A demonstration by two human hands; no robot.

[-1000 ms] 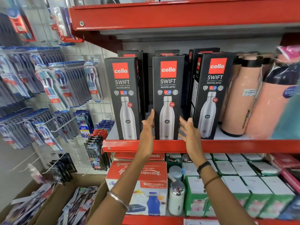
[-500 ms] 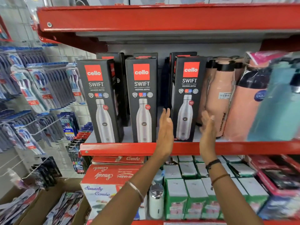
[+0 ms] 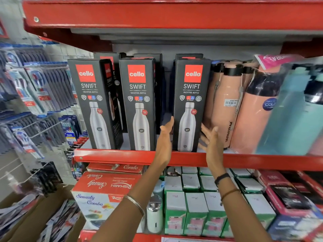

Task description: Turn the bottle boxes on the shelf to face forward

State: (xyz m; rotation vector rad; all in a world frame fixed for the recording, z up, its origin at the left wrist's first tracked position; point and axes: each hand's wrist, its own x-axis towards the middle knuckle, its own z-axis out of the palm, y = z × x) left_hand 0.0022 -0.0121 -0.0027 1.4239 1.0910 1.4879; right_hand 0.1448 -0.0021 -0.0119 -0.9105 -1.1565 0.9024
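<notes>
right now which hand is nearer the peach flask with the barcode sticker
Right. The right hand is beside the peach flask; the left hand is across the rightmost Swift box.

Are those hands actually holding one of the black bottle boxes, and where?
Nothing is gripped. The left hand and right hand are open, flanking the lower sides of the rightmost Cello box; actual contact cannot be told.

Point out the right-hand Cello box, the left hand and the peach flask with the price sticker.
Right-hand Cello box point(image 3: 191, 88): head view, on the SWIFT lettering.
Left hand point(image 3: 165, 135): head view, on the palm.
Peach flask point(image 3: 225, 119): head view, on its body.
</notes>
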